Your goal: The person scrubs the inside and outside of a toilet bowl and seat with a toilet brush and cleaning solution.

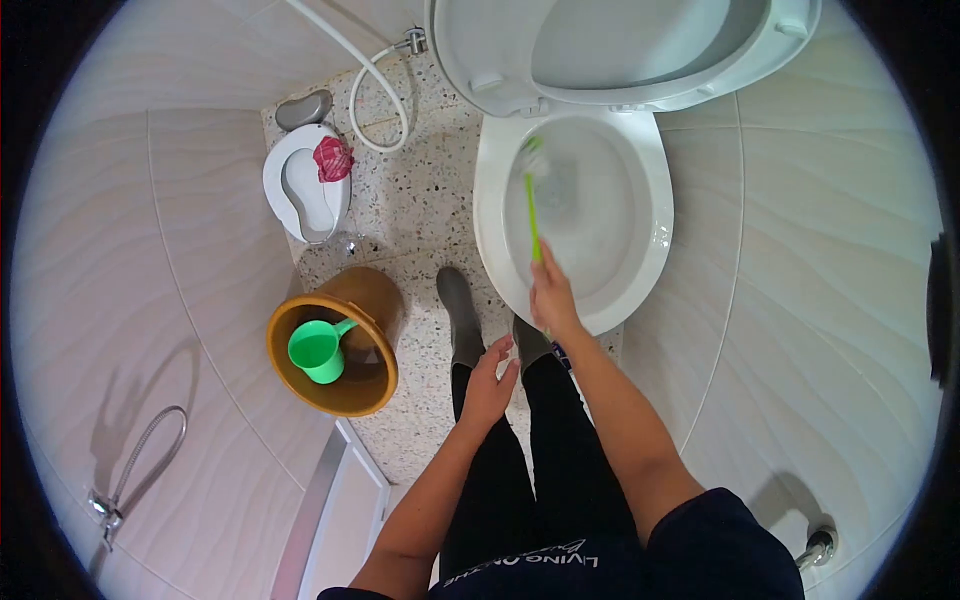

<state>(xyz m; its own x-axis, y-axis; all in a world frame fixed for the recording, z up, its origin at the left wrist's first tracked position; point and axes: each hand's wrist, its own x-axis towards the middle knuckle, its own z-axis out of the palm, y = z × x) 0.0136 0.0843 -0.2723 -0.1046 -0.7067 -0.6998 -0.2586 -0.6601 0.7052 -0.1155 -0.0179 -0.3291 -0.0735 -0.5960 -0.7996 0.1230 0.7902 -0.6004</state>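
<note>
My right hand [552, 290] is closed around the green handle of a toilet brush [532, 205]. The brush's head, white and green and somewhat blurred, is inside the toilet bowl [655, 215], by its upper left inner wall. Behind the bowl the seat and lid [640, 60] are raised. My left hand [489, 383] hangs in front of my legs, left of the bowl, with its fingers apart and nothing in them.
On the left a brown bucket [385, 300] holds a green dipper [316, 348]. Near the wall lies a white bedpan [282, 195] with a crumpled red packet [332, 159] on it. A white hose [378, 75] loops down to the speckled floor [420, 190]. Tiled walls flank both sides.
</note>
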